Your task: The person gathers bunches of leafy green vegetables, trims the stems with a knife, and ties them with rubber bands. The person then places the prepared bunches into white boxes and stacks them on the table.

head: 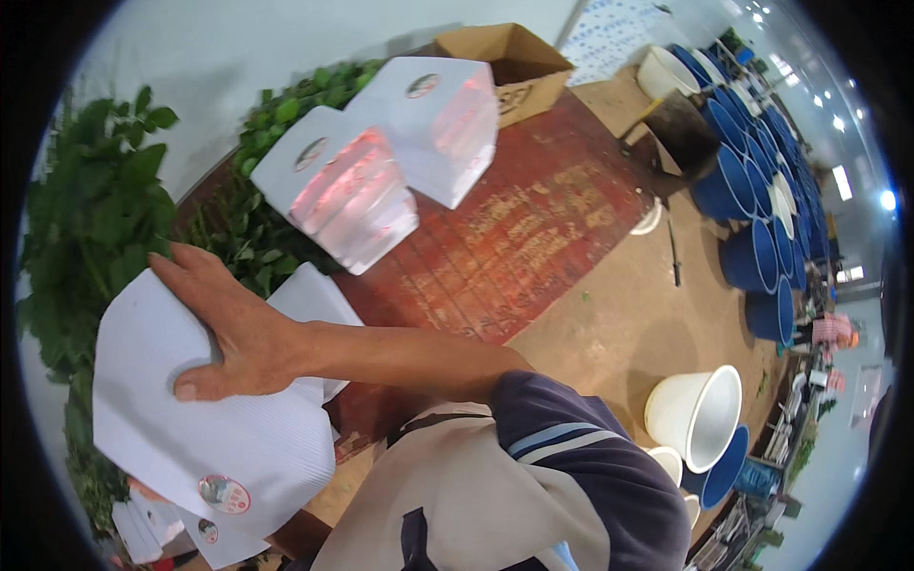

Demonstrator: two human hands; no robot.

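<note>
My right hand (243, 335) grips a white corrugated paper wrap (164, 400) with a round sticker near its lower edge. The thumb presses on the face of the wrap and the fingers reach over its upper edge. My left forearm (303, 535) shows below the wrap; the left hand is hidden. Large green leafy stems (100, 235) stand just beyond the fingers. Another white wrap (314, 292) lies partly under my right wrist. Farther up the red worn table (528, 214) lie two white wraps (421, 121) (335, 193) with shiny pinkish sections.
An open cardboard box (535, 93) stands at the table's far end. More foliage (257, 250) lies along the wall. Blue buckets (750, 257) and white buckets (678, 414) stand on the floor to the right. A person (832, 330) is far off at right.
</note>
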